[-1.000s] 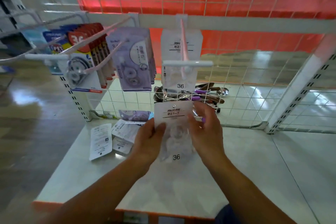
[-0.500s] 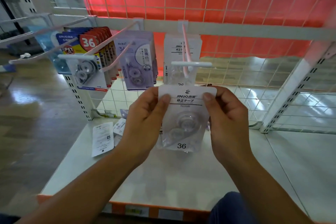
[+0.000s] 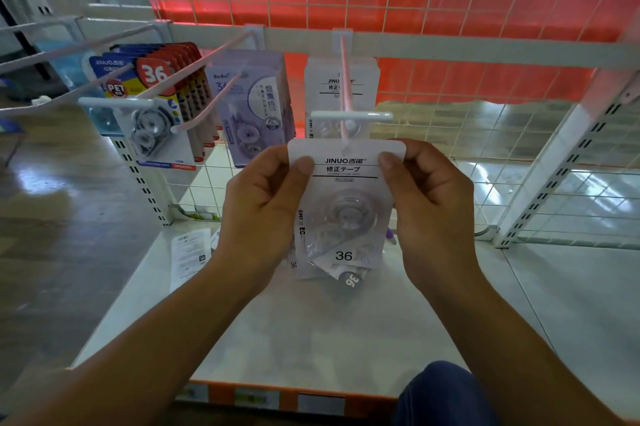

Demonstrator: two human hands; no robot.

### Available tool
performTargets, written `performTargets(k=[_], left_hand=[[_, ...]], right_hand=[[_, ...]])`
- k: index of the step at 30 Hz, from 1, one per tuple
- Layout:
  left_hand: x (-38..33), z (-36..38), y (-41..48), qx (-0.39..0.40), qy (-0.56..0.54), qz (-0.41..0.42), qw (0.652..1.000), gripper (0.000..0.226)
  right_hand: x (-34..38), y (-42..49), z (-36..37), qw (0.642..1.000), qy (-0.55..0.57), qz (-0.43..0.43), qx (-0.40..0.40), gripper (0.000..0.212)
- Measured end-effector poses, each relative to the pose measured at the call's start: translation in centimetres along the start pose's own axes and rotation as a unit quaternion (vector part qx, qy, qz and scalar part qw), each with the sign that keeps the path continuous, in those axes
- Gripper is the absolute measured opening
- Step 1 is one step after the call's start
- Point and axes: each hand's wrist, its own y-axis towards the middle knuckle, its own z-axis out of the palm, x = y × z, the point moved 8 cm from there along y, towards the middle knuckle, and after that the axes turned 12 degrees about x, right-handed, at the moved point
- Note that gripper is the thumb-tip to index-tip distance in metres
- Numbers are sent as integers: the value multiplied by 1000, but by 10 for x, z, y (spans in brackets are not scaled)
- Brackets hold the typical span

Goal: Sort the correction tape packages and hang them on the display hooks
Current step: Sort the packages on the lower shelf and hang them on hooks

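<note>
Left hand (image 3: 263,207) and right hand (image 3: 433,207) pinched the package (image 3: 346,214) at its top corners — its hole needing alignment onto the hook (image 3: 346,93).

A shop: packaged correction tapes (image 3: 152,74) hang in rows on display hooks (image 3: 345,93) from a wire grid panel (image 3: 382,5), above a white shelf (image 3: 311,339) with a price-label strip (image 3: 256,398) along its near edge.

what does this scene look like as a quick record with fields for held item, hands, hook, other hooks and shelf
held item: white correction tape package, upright, top edge at the hook tip
hands: left hand and right hand pinch its top corners
target hook: pink hook, carrying matching white packages
other hooks: purple packages; red and blue packages
shelf: white shelf, loose white card lying at its left
</note>
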Motion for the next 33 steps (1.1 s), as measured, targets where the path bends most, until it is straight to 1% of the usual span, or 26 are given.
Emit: performTargets(k=[6,11,15,17,19,21,23,27,30,33], left_hand=[[-4,0,2,2,5,17,1000,15],[-1,-1,5,0,9,11,1000,15],[-2,-3,7,-2,12,19,1000,14],[-6,-4,2,0,18,41,999,10],[-15,-5,-4,9,52,80,995,5],[-29,-4,-11,22,84,123,989,7],[-40,-3,-13,32,102,147,983,11],[-45,-4,-7,23,81,136,987,5],[-40,-3,-5,14,67,114,991,1],[-35,-4,-7,16,69,105,992,4]], right_hand=[[1,2,0,1000,26,-9,-6,23],[-5,8,2,1000,14,0,-8,23],[-6,9,3,1000,4,6,-10,19],[1,3,3,1000,17,-3,-3,20],[10,-5,1,999,23,-23,-1,19],[21,-12,1,999,14,-50,3,14],[31,-15,0,998,6,-65,1,11],[39,-9,0,998,4,-64,-7,16],[35,-4,1,999,2,-42,-6,18],[29,-5,1,1000,-3,-30,-4,17]])
